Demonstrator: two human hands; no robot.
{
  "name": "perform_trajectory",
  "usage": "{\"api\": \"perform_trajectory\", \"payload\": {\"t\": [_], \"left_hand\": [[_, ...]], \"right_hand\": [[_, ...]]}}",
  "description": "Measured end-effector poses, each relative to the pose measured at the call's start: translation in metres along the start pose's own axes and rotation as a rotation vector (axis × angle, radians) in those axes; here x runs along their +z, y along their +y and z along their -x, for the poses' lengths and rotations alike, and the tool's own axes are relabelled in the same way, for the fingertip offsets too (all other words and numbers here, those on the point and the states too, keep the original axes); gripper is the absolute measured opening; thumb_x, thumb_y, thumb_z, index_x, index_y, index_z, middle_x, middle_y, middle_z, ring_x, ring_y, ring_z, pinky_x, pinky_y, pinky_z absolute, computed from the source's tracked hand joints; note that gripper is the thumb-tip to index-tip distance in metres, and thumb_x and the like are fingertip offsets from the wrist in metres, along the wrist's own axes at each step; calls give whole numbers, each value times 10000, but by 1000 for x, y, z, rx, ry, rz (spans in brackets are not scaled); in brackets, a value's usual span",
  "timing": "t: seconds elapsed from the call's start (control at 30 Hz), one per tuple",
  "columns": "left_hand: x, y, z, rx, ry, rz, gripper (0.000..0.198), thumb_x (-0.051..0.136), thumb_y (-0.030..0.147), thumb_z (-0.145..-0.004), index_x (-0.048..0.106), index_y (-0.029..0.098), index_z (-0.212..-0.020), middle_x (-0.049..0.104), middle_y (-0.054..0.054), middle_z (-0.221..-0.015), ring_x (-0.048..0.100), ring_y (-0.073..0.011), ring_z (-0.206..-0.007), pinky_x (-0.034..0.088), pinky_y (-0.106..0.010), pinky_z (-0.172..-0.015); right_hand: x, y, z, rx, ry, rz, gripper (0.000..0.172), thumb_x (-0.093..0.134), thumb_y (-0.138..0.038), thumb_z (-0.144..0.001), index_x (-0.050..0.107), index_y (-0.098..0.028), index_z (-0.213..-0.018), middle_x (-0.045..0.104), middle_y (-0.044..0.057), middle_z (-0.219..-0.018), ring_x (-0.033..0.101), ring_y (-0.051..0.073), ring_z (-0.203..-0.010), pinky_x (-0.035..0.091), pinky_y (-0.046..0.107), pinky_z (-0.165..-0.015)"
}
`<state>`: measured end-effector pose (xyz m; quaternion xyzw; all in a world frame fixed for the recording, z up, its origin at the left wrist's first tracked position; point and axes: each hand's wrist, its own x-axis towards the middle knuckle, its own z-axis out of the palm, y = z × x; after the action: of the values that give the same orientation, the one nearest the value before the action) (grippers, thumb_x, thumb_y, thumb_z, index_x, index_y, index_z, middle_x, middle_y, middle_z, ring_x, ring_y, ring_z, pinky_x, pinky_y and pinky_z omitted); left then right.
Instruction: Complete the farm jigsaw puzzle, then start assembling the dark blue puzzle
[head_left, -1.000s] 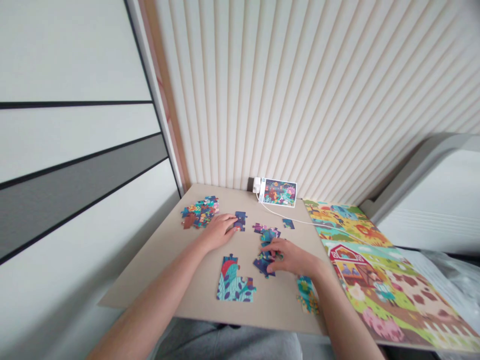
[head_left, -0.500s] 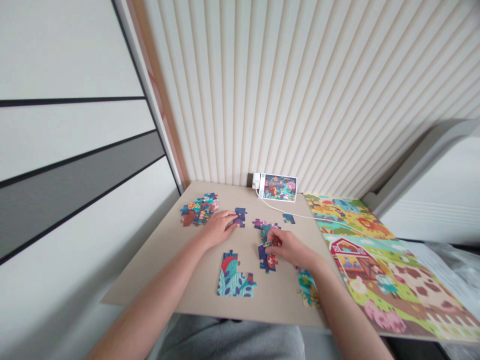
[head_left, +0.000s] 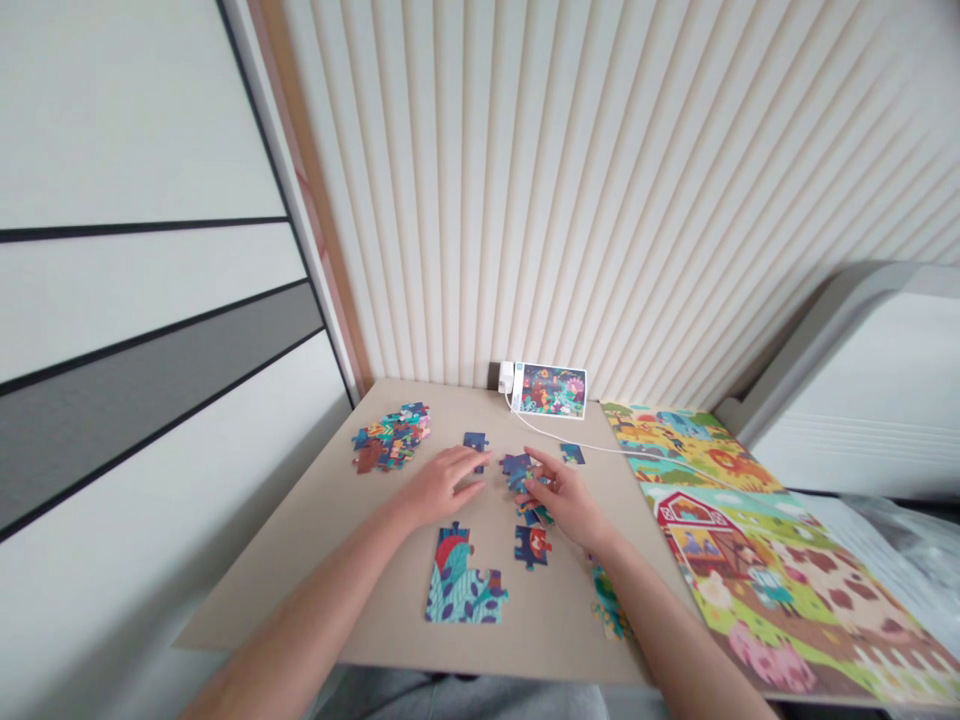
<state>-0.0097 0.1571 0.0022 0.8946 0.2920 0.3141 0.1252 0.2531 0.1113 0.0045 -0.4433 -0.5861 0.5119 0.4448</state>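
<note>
My left hand (head_left: pixel 444 487) hovers over the table with its fingers stretched out and apart, holding nothing. Its fingertips partly cover a dark blue puzzle piece (head_left: pixel 474 440). To the right, my right hand (head_left: pixel 562 497) has its thumb and fingers around a blue puzzle piece (head_left: pixel 515 467), above a small cluster of colourful pieces that it partly hides. Just below lies a joined dark blue section with a red figure (head_left: pixel 532 546). A larger turquoise leaf-patterned section (head_left: pixel 461 590) rests nearer me, and a green and yellow section (head_left: pixel 609 605) is partly behind my right forearm.
A heap of loose puzzle pieces (head_left: pixel 391 436) lies at the back left. One blue piece (head_left: pixel 572 453) sits beyond my right hand. A picture card (head_left: pixel 551 390) leans at the back beside a white charger (head_left: pixel 506 377) with its cable. Farm and animal puzzles (head_left: pixel 780 570) cover the right side.
My left hand has come off the dark blue piece and moved slightly right. My right hand has shifted the blue piece up over the cluster, away from the section with the red figure.
</note>
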Motion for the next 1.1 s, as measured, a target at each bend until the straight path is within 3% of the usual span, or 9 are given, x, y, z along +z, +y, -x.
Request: {"api": "perform_trajectory", "payload": {"t": [0.27, 0.33, 0.47, 0.57, 0.7, 0.77, 0.83, 0.93, 1.1], "left_hand": [[1, 11, -2, 107, -34, -22, 574, 629, 370, -968, 449, 254, -1500, 639, -111, -1318, 588, -252, -1225, 485, -426, -1071], [2, 10, -2, 118, -27, -24, 524, 598, 342, -987, 470, 241, -1485, 650, -114, -1292, 598, -247, -1206, 493, -419, -1060], [3, 8, -2, 108, -17, -27, 460, 553, 253, -999, 500, 224, -1455, 663, -106, -1258, 600, -235, -1186, 487, -409, -1057], [3, 5, -2, 77, -9, -77, 375, 532, 227, -997, 582, 211, -1369, 677, -101, -1203, 608, -238, -1150, 482, -419, -1043], [1, -2, -3, -27, 77, -152, 299, 505, 193, -1000, 651, 215, -1259, 697, -87, -1125, 632, -231, -1081, 494, -411, -992], [0, -8, -3, -93, 145, -179, 279, 497, 180, -999, 666, 212, -1219, 702, -83, -1097, 642, -226, -1056, 497, -400, -977], [-1, -15, -2, -157, 201, -201, 252, 502, 169, -990, 680, 209, -1164, 707, -76, -1071, 648, -224, -1035, 495, -394, -975], [-1, -26, 0, -224, 231, -230, 226, 523, 139, -958, 688, 205, -1097, 713, -68, -1031, 655, -228, -1007, 499, -393, -966], [3, -34, 3, -249, 210, -242, 223, 528, 119, -934, 695, 200, -1058, 720, -65, -994, 665, -231, -982, 508, -394, -956]], "right_hand": [[11, 4, 2, -52, -82, 43, 651, 669, -393, -907, 425, -298, -1503, 675, 3, -973, 725, 171, -794, 563, 320, -747], [10, 1, 2, -67, -73, 76, 560, 670, -402, -902, 522, -257, -1422, 696, 16, -941, 710, 172, -778, 558, 315, -733], [-9, -8, 1, -117, 31, 337, 326, 583, -417, -941, 725, -193, -1132, 720, 48, -860, 653, 180, -738, 529, 306, -687], [-32, -15, 0, -99, 76, 550, 313, 545, -382, -950, 749, -208, -1111, 728, 54, -874, 640, 193, -739, 516, 319, -692], [-49, -22, 3, -200, 123, 803, 284, 624, -346, -909, 744, -237, -1143, 692, 85, -1065, 641, 232, -958, 494, 373, -884], [-48, -27, 7, -229, 34, 842, 218, 662, -364, -899, 763, -238, -1046, 675, 82, -1055, 628, 235, -999, 473, 370, -925], [-43, -34, 12, -202, -170, 825, 192, 691, -408, -891, 767, -243, -951, 677, 59, -993, 631, 218, -957, 476, 336, -893], [-31, -40, 21, -121, -391, 844, 262, 782, -457, -810, 762, -260, -982, 674, 35, -997, 626, 216, -953, 473, 307, -866], [-16, -39, 28, -55, -415, 959, 525, 861, -492, -707, 705, -281, -1161, 627, 48, -1136, 580, 262, -1093, 439, 350, -960]]}}
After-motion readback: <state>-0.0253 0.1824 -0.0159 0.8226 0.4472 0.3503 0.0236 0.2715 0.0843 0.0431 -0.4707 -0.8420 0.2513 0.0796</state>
